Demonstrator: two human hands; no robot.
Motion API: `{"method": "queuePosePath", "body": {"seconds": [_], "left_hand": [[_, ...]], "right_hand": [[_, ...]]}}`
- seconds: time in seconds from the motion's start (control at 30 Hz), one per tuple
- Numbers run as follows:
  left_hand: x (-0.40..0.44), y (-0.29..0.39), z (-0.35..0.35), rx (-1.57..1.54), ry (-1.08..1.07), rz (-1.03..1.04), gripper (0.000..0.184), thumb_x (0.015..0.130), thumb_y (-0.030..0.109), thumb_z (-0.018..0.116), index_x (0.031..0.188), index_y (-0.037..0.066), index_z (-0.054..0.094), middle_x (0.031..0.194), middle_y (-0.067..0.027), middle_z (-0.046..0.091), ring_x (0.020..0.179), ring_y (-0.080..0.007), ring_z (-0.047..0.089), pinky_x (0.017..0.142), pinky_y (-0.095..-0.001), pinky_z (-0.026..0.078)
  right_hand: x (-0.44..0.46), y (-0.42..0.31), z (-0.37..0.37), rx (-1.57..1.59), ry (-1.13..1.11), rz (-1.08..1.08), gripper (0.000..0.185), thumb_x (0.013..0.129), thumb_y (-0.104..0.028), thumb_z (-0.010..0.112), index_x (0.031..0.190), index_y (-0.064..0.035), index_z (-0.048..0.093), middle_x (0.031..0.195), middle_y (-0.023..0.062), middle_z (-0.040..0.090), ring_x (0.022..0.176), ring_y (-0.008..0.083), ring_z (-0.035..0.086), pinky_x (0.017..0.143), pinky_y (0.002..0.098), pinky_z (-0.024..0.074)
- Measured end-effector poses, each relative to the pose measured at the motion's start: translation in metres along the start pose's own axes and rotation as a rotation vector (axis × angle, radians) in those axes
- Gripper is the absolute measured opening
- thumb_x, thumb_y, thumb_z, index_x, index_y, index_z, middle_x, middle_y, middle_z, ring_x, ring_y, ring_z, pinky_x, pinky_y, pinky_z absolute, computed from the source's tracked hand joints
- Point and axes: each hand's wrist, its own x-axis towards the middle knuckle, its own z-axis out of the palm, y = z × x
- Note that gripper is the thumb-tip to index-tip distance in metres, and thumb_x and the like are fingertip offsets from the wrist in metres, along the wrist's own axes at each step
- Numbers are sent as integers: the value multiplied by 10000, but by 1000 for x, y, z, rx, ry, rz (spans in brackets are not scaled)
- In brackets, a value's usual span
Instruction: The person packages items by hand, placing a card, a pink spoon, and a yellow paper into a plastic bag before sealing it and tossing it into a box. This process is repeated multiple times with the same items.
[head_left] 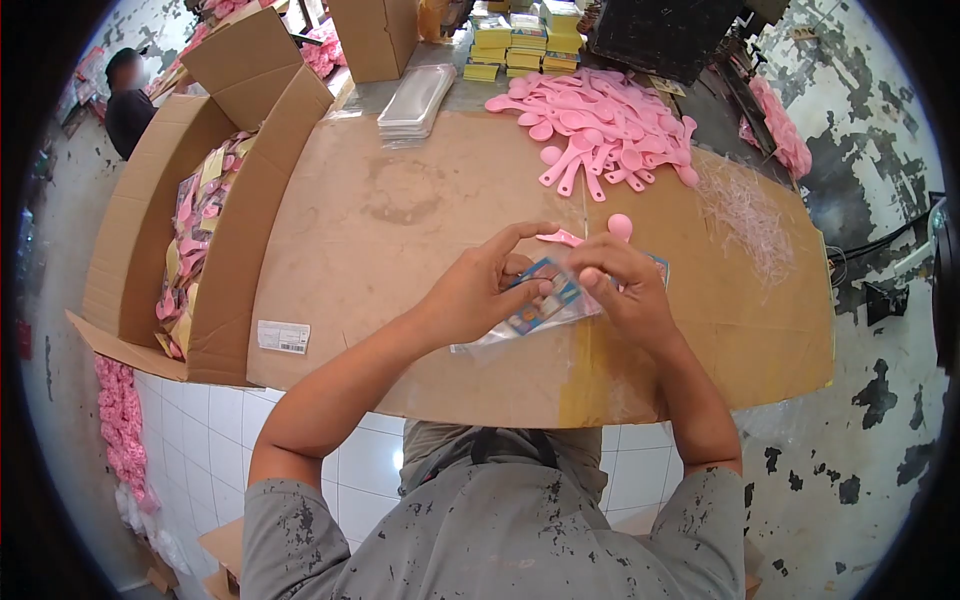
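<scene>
Over the middle of the cardboard-covered table, my left hand (480, 290) pinches a blue printed card (543, 300) with thumb and fingers. My right hand (625, 285) is just right of the card, its thumb and fingers drawn together; what lies between them is too small to make out. A clear plastic bag (495, 338) lies under and around the card. Just beyond my hands are pink spoons, one with its round bowl (620, 228) showing. Another blue-edged card (660, 266) shows partly behind my right hand.
A pink spoon pile (610, 125) lies at the back, with clear bags (415, 100) and card stacks (525, 38) nearby. Thin clear strips (750, 220) lie right. An open carton (225, 240) of packed items stands left. A person (128, 105) is at the far left.
</scene>
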Motion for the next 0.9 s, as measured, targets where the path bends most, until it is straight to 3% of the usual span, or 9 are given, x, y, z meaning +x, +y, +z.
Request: {"method": "queuePosePath", "body": {"seconds": [0.07, 0.17, 0.27, 0.37, 0.47, 0.57, 0.77, 0.9], "left_hand": [[0, 0, 1, -31, 6, -19, 566, 1026, 49, 634, 1539, 67, 395, 1030, -97, 754, 907, -80, 677, 782, -249, 539], [1, 1, 2, -80, 53, -24, 525, 1027, 61, 640, 1512, 58, 437, 1034, -98, 750, 898, -73, 677, 753, -240, 547], [2, 0, 1, -120, 112, -12, 476, 1029, 67, 642, 1476, 40, 479, 1042, -100, 749, 901, -73, 681, 755, -239, 561], [3, -7, -1, -105, 133, 21, 444, 1031, 67, 638, 1450, 14, 497, 1052, -103, 749, 915, -73, 683, 765, -234, 567], [2, -5, 0, -116, 136, 35, 439, 1031, 63, 638, 1442, -5, 497, 1067, -108, 748, 936, -75, 683, 775, -233, 569], [4, -3, -2, -155, 119, 20, 454, 1025, 54, 645, 1449, -12, 494, 1086, -107, 744, 955, -76, 679, 786, -234, 569], [4, -4, -1, -210, 85, 31, 452, 1028, 58, 643, 1454, -17, 512, 1122, -98, 741, 982, -78, 677, 820, -238, 567], [2, 0, -1, -148, 80, -22, 414, 1026, 60, 647, 1420, -28, 555, 1156, -97, 738, 1000, -77, 675, 830, -242, 568]], "right_hand": [[7, -3, -7, -172, -94, -166, 182, 934, -176, 766, 970, -5, 715, 843, 15, 684, 759, 124, 644, 677, 291, 498], [9, -9, -31, -447, 141, 128, 202, 890, -157, 775, 1006, -4, 712, 790, 52, 674, 728, 155, 644, 667, 307, 496], [7, -7, -52, -696, 92, 255, 215, 866, -158, 770, 999, -2, 706, 774, 79, 676, 705, 177, 642, 654, 331, 503], [6, 0, -56, -636, -16, 417, 221, 854, -154, 766, 996, 2, 701, 778, 99, 683, 708, 195, 650, 653, 345, 511], [5, 1, -58, -591, 20, 440, 193, 865, -125, 733, 994, 12, 689, 801, 119, 687, 691, 204, 646, 652, 354, 516], [3, 12, -58, -714, 227, 168, 138, 900, -66, 665, 1005, 23, 675, 811, 114, 678, 686, 195, 638, 662, 350, 523], [5, -24, -50, -103, 56, 281, 134, 976, 11, 547, 992, 31, 678, 868, 44, 636, 762, 82, 597, 665, 265, 492], [6, -26, -47, -81, 23, 186, 144, 977, 28, 541, 985, 26, 685, 903, 37, 627, 770, 62, 586, 653, 244, 477]]}}
